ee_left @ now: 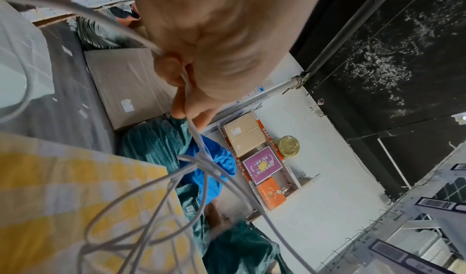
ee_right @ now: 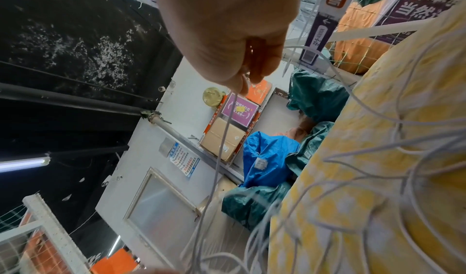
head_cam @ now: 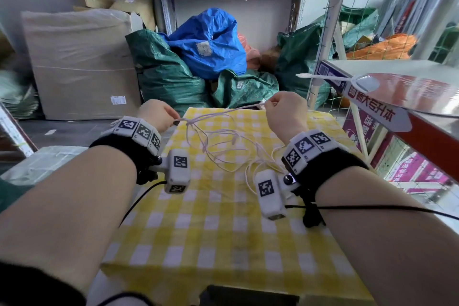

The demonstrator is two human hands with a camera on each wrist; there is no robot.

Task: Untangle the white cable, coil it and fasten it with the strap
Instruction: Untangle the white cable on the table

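Both hands are raised above the far edge of a table covered in a yellow-and-white checked cloth (head_cam: 223, 218), and a short run of the white cable (head_cam: 223, 146) is stretched between them. The left hand (head_cam: 159, 114), over the far left corner, pinches the cable between thumb and curled fingers; the left wrist view shows the strand passing through that pinch and dropping to a small knot where several loops meet just below the hand. The right hand (head_cam: 285, 112), toward the far right edge, is also curled, pinching the strand between thumb and forefinger, as the right wrist view shows. The taut span's long axis runs nearly level, left to right, rising slightly toward the right hand. The rest of the cable hangs from the left hand's side of that span and spills toward the person in loose, crossing loops on the cloth, gathering in a denser cluster near the right wrist. The relation that matters: the knot sits just beside the left grip, well apart from the right one, so the left hand is the nearer to work it while the right holds tension. By my reading the untangling is still under way and coiling has not begun. I cannot make out the strap for certain in any view.
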